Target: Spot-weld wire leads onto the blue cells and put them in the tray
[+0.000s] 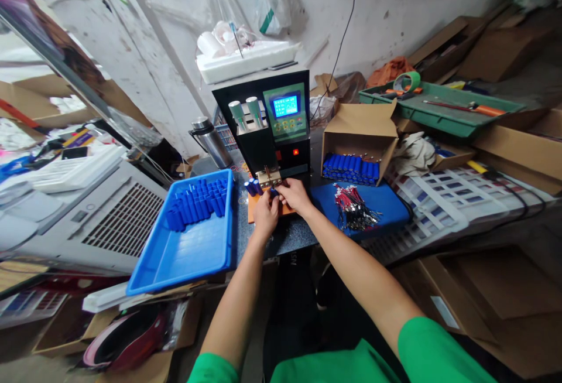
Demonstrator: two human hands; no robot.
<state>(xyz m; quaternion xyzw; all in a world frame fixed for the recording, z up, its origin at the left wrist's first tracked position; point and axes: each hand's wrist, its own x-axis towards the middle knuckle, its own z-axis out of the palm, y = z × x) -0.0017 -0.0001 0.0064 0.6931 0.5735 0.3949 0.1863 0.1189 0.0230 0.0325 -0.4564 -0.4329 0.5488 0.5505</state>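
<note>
A black spot welder with a lit blue screen stands on the table in front of me. Under its electrodes, my left hand is closed with its fingertips on a blue battery cell, mostly hidden by fingers. From the right, my right hand pinches at the same spot; what lies between its fingertips is too small to make out. A few blue cells stand just left of my fingers, by an orange board. On a blue pad to the right lies a pile of red and black wire leads.
At left, a blue tray holds many blue cells. An open cardboard box behind the wires contains more cells with leads. A steel thermos stands behind the tray. Farther right is a green tray with tape and tools.
</note>
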